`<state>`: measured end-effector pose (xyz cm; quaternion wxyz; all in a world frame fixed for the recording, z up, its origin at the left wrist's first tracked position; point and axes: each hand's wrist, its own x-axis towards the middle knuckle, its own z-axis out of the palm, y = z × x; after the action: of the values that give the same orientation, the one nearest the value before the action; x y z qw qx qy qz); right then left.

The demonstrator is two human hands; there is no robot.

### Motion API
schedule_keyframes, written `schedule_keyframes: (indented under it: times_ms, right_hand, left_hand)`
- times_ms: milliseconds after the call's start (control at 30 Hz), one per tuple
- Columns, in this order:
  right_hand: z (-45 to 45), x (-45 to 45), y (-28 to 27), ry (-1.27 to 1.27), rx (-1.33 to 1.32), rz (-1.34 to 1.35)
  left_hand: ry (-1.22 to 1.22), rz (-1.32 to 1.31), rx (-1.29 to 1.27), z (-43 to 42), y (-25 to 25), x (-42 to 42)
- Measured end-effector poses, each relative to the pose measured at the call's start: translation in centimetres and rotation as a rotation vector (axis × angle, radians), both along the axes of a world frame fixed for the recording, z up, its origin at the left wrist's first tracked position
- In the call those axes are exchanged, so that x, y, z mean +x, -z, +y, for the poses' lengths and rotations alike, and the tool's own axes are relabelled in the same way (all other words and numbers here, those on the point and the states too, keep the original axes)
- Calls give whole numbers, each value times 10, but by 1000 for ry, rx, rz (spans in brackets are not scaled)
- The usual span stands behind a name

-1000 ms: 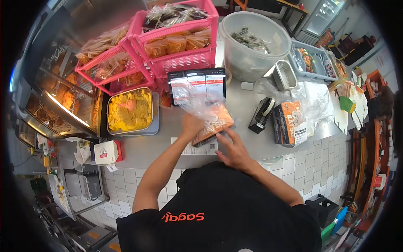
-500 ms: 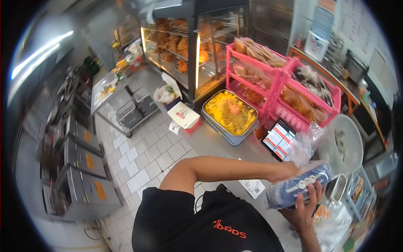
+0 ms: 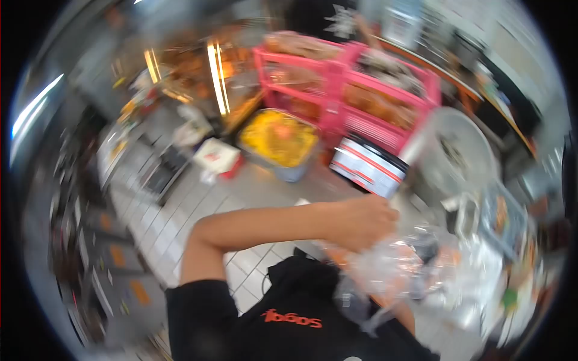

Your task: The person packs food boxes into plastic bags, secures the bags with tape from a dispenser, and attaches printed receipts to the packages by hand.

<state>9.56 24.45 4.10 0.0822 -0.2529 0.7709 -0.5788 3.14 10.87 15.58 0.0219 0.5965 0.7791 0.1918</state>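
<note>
The view is smeared by motion. My left hand (image 3: 363, 222) is closed on a clear plastic bag (image 3: 391, 265), just in front of the tablet (image 3: 369, 165). Orange and dark patches show through the bag, but the box seen earlier cannot be made out clearly. My right hand is hidden behind the bag; only a bit of forearm shows below it. Near the tablet's left side stands a metal tray of yellow food (image 3: 280, 137) with an orange piece in its middle.
Pink racks (image 3: 385, 90) with bagged food stand at the back, beside a large translucent tub (image 3: 454, 150). A blue-grey tray (image 3: 503, 219) is at the right. A white and red box (image 3: 217, 156) lies left. A person in dark clothing (image 3: 319, 18) stands behind the racks.
The bag now hangs crumpled in front of my body, and the blue side of the box no longer shows clearly. My right hand has gone out of sight. A person has appeared behind the racks.
</note>
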Motion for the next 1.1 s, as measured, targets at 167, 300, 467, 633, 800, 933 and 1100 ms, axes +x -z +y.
schedule_keyframes:
  times_ms: [167,300,467,633,800,933,1100]
  right_hand:
    - [53,-14,3,-161,-191,-244]
    - [146,-28,-25,416,-329,-614]
    - [287,-58,-43,1048,43,-56]
    - [402,-137,53,825,969,-148]
    - [395,-153,96,745,1184,-287]
    - [394,-152,99,983,1043,-312]
    - [419,-141,97,958,946,-334]
  left_hand:
    - [5,-377,405,-26,68,4]
    - [-313,-741,381,-60,151,-11]
    - [-495,-826,215,-53,219,-29]
    - [-605,-97,-307,-20,248,-41]
    - [-493,-159,-70,-17,234,-38]
    - [-518,-179,170,-11,225,-22]
    - [-644,-189,156,-24,251,-10]
